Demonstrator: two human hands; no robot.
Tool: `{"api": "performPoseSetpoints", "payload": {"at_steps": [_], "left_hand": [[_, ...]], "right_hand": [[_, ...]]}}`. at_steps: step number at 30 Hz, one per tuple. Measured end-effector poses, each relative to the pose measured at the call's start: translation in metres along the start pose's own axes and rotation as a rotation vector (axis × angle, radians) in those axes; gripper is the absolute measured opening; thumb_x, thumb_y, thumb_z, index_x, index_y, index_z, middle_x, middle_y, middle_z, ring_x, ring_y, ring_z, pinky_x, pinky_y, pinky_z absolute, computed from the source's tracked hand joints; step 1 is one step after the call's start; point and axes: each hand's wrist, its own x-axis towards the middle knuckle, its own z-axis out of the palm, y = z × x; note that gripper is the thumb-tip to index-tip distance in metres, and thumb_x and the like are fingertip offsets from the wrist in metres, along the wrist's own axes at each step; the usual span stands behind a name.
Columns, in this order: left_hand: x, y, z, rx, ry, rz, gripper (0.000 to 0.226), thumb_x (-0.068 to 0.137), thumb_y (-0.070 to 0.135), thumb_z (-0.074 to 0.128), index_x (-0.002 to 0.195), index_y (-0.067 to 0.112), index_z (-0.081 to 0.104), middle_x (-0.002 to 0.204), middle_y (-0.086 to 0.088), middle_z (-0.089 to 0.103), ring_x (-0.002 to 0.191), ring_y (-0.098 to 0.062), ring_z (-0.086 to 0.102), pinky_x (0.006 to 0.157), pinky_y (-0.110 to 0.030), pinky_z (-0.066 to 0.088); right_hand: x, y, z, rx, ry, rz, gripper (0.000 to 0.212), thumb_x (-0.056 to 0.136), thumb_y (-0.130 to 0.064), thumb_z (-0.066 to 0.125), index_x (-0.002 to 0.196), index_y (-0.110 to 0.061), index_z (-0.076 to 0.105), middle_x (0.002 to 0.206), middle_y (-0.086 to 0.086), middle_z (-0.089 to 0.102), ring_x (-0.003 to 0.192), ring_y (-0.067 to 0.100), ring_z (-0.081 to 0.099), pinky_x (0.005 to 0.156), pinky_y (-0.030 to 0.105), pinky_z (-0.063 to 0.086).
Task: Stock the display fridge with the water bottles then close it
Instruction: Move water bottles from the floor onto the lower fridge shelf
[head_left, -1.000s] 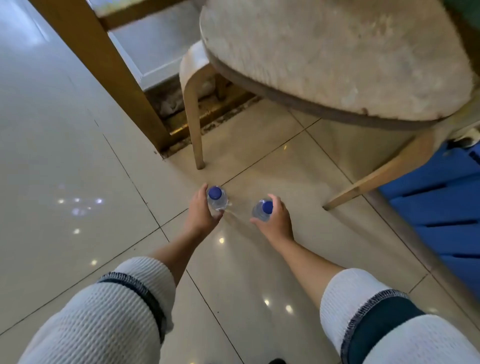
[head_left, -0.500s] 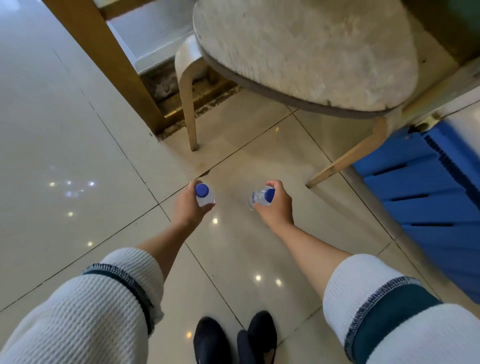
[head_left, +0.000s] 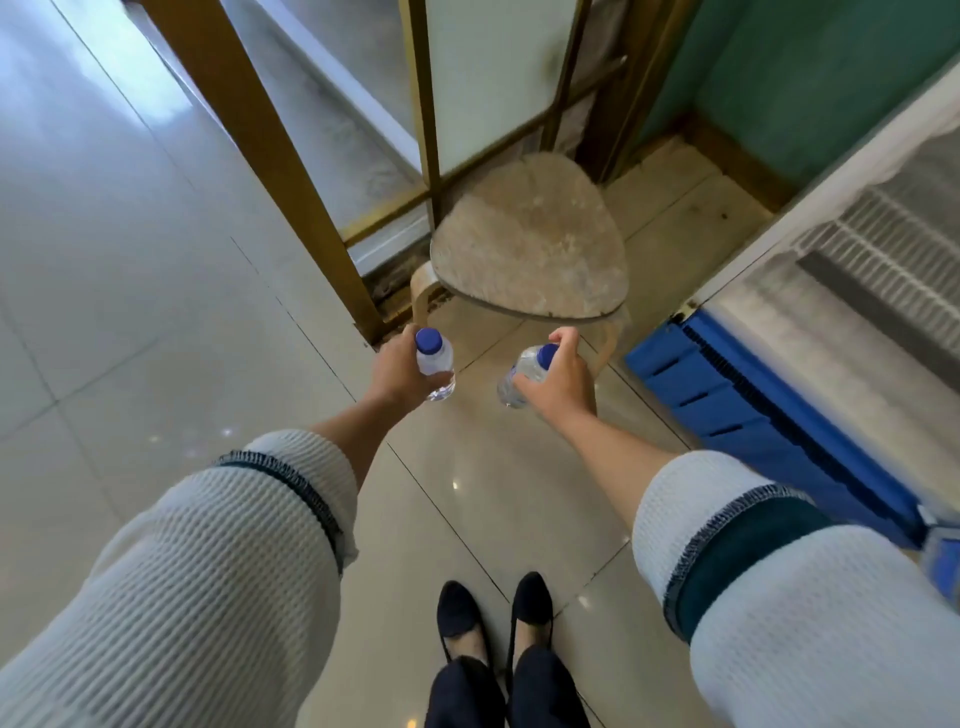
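Fingers (head_left: 400, 338) of left hand (head_left: 397, 371) curled around a small clear water bottle (head_left: 435, 361), held upright, blue screw cap on top, smooth see-through plastic, water visible at the base. Fingers (head_left: 563, 340) of right hand (head_left: 558, 382) clamped on a second bottle (head_left: 522, 376), same clear plastic and blue cap, tilted with cap toward the right and partly covered by the thumb side. Both bottles held in the air above the floor, apart from each other, just in front of the stool.

Bare forearms behind the hands, then white ribbed knit sleeves (head_left: 197, 561) with dark teal cuff bands and rough stitched edges. Dark flat shoes (head_left: 491, 610) together below.

Glossy beige floor tiles (head_left: 130, 312) with thin dark grout lines and small light reflections. Wooden stool (head_left: 530, 249) with a rounded triangular seat, worn and mottled, on bent pale legs. Brown wooden frame (head_left: 260, 145) with frosted panels behind. Display fridge (head_left: 779, 395) at right: blue slatted base, white edge, wire shelves blurred inside.
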Motion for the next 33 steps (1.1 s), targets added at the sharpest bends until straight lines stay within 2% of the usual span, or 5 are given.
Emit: {"api": "performPoseSetpoints", "payload": {"at_steps": [5, 11, 18, 21, 33], "left_hand": [[-0.032, 0.093, -0.082, 0.103, 0.013, 0.180, 0.064, 0.070, 0.024, 0.084, 0.122, 0.013, 0.048, 0.108, -0.004, 0.064, 0.097, -0.020, 0.059, 0.085, -0.031, 0.048], [-0.078, 0.187, -0.152, 0.182, 0.034, 0.338, 0.068, 0.074, 0.025, 0.081, 0.126, 0.014, 0.040, 0.109, -0.006, 0.062, 0.095, -0.020, 0.057, 0.081, -0.031, 0.048], [-0.131, 0.294, -0.197, 0.203, 0.039, 0.504, 0.064, 0.077, 0.025, 0.079, 0.122, 0.014, 0.036, 0.103, -0.003, 0.056, 0.089, -0.019, 0.056, 0.076, -0.029, 0.044], [-0.148, 0.346, -0.206, 0.165, 0.030, 0.578, 0.059, 0.079, 0.022, 0.077, 0.121, 0.013, 0.036, 0.102, -0.004, 0.057, 0.092, -0.022, 0.059, 0.077, -0.031, 0.046], [-0.218, 0.549, -0.146, 0.091, 0.032, 0.928, 0.057, 0.078, 0.020, 0.075, 0.124, 0.010, 0.043, 0.106, -0.004, 0.062, 0.094, -0.025, 0.060, 0.081, -0.032, 0.044]], "right_hand": [[-0.039, -0.075, -0.082, -0.012, 0.113, -0.074, 0.057, 0.079, -0.025, 0.073, 0.116, -0.015, 0.030, 0.097, 0.002, 0.048, 0.079, 0.023, 0.050, 0.065, 0.029, 0.035], [-0.085, -0.146, -0.175, 0.095, 0.281, -0.096, 0.065, 0.070, -0.028, 0.079, 0.109, -0.016, 0.029, 0.095, 0.001, 0.047, 0.081, 0.024, 0.054, 0.074, 0.040, 0.050], [-0.140, -0.183, -0.279, 0.245, 0.440, -0.191, 0.068, 0.073, -0.024, 0.081, 0.121, -0.008, 0.035, 0.108, 0.006, 0.048, 0.089, 0.021, 0.053, 0.074, 0.027, 0.043], [-0.162, -0.186, -0.328, 0.215, 0.550, -0.182, 0.063, 0.077, -0.029, 0.078, 0.121, -0.008, 0.038, 0.107, 0.003, 0.049, 0.087, 0.019, 0.049, 0.072, 0.025, 0.037], [-0.228, -0.134, -0.535, 0.231, 0.887, -0.282, 0.055, 0.077, -0.029, 0.075, 0.115, -0.008, 0.042, 0.100, 0.002, 0.053, 0.092, 0.026, 0.058, 0.078, 0.035, 0.046]]}}
